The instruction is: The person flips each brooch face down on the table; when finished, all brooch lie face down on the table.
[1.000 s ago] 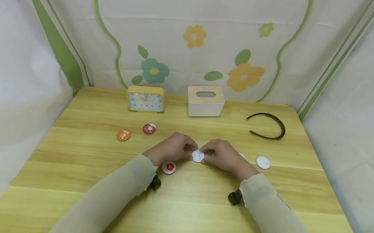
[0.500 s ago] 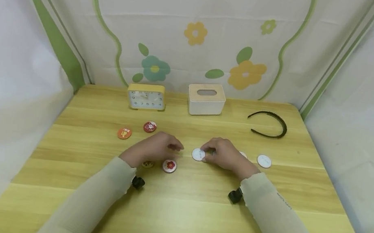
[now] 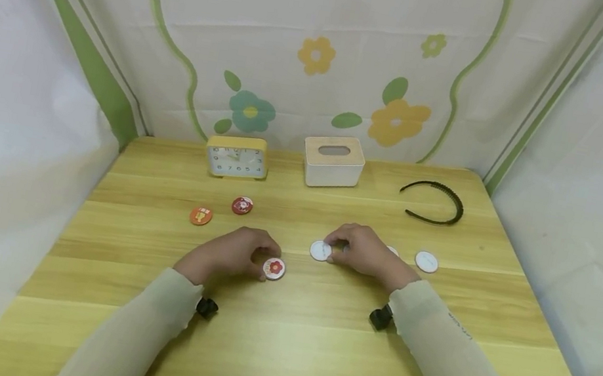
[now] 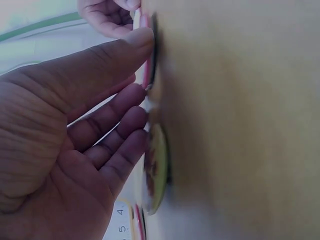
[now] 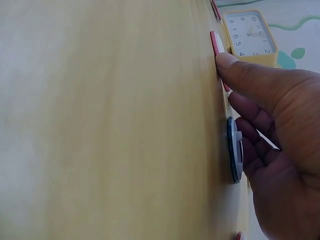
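My left hand (image 3: 236, 255) bends thumb and index finger round the edge of a button badge with a red flower (image 3: 275, 268), low at the table. In the left wrist view the thumb lies against its pink rim (image 4: 147, 70). A yellow badge with dark figures (image 4: 157, 170) lies below the other fingers, hidden from the head view. My right hand (image 3: 360, 249) pinches a face-down white badge (image 3: 319, 250) at its right edge. Under that hand's curled fingers sits a dark-rimmed badge (image 5: 233, 150) with a clip on its back.
Orange (image 3: 201, 216) and red (image 3: 242, 205) badges lie on the left of the wooden table (image 3: 273, 356). White-backed badges (image 3: 426, 261) lie on the right, one partly behind the wrist. Further back stand a yellow clock (image 3: 237, 157), a tissue box (image 3: 333, 162) and a black headband (image 3: 456, 207).
My left hand has let go of the white badge, drawn back left, then come down to the flower badge. The right hand has stayed at the white badge.
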Demonstrator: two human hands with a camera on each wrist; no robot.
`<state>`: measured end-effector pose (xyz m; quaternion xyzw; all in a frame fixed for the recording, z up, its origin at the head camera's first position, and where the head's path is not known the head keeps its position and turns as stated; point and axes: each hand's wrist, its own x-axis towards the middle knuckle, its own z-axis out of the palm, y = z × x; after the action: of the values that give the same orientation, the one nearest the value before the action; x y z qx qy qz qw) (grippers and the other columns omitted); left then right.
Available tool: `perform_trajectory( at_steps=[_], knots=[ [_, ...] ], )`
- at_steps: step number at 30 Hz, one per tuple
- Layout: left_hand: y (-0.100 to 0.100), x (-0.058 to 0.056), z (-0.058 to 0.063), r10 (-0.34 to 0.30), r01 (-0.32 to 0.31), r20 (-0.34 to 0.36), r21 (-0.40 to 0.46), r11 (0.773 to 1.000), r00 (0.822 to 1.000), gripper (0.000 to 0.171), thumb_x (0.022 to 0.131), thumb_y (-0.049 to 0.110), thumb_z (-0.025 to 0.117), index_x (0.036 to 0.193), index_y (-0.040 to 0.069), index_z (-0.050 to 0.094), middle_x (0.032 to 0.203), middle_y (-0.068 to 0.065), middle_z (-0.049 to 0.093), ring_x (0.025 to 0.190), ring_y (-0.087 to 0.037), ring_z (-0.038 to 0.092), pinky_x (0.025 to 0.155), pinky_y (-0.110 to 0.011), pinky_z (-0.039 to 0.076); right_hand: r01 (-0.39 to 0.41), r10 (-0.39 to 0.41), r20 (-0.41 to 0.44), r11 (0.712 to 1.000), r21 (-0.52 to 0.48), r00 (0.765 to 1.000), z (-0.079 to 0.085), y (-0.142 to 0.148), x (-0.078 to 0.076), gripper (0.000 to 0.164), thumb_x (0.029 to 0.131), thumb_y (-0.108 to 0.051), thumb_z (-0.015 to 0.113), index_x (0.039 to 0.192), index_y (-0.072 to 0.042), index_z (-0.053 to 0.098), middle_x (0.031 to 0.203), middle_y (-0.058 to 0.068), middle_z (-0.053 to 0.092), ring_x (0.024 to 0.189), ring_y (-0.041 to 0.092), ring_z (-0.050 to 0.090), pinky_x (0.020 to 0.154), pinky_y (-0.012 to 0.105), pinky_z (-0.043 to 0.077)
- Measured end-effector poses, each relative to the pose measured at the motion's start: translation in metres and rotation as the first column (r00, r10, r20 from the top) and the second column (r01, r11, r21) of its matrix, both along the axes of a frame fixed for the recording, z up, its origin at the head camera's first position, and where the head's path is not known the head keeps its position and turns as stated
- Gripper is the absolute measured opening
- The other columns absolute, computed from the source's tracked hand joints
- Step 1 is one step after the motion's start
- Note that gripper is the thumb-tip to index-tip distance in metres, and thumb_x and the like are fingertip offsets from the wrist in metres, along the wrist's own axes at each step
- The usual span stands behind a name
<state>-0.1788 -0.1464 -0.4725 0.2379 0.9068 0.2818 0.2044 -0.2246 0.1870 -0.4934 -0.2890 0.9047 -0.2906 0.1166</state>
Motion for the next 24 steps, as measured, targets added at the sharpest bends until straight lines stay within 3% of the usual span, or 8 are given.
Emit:
perform_trajectory(
  at_steps=[9, 19, 24],
  knots=[
    [0.005, 0.002, -0.001, -0.028, 0.028, -0.003, 0.023, 0.999, 1.0, 0.04, 0.089, 0.017, 0.093, 0.126, 0.021, 0.078, 0.119, 0.009, 0.071, 0.108, -0.015, 0.062, 0.107, -0.039, 0.054, 0.015, -0.015, 0.01, 1.0, 0.001, 1.0, -0.002, 0.001, 0.0, 0.032, 0.096, -0.029, 0.087, 0.126, -0.018, 0.081, 0.127, -0.001, 0.076, 0.119, 0.021, 0.068, 0.109, 0.047, 0.055],
    [0.014, -0.015, -0.003, 0.03, -0.03, -0.008, -0.007, 1.0, 1.0, 0.036, 0.092, 0.018, 0.09, 0.127, 0.02, 0.078, 0.122, 0.007, 0.071, 0.111, -0.017, 0.062, 0.11, -0.042, 0.054, 0.033, -0.033, 0.023, 0.999, -0.011, 0.999, 0.0, 0.002, 0.002, 0.031, 0.095, -0.027, 0.087, 0.125, -0.019, 0.081, 0.127, -0.001, 0.076, 0.122, 0.023, 0.068, 0.111, 0.049, 0.054],
    [0.021, -0.021, -0.001, 0.016, -0.017, -0.028, -0.031, 0.999, 0.999, 0.045, 0.09, 0.022, 0.092, 0.132, 0.017, 0.077, 0.122, 0.005, 0.071, 0.109, -0.015, 0.063, 0.109, -0.041, 0.054, 0.03, -0.03, 0.032, 0.999, -0.015, 0.999, 0.0, 0.002, 0.002, 0.031, 0.096, -0.028, 0.086, 0.125, -0.02, 0.081, 0.128, -0.002, 0.075, 0.125, 0.024, 0.067, 0.113, 0.05, 0.053]
  ],
)
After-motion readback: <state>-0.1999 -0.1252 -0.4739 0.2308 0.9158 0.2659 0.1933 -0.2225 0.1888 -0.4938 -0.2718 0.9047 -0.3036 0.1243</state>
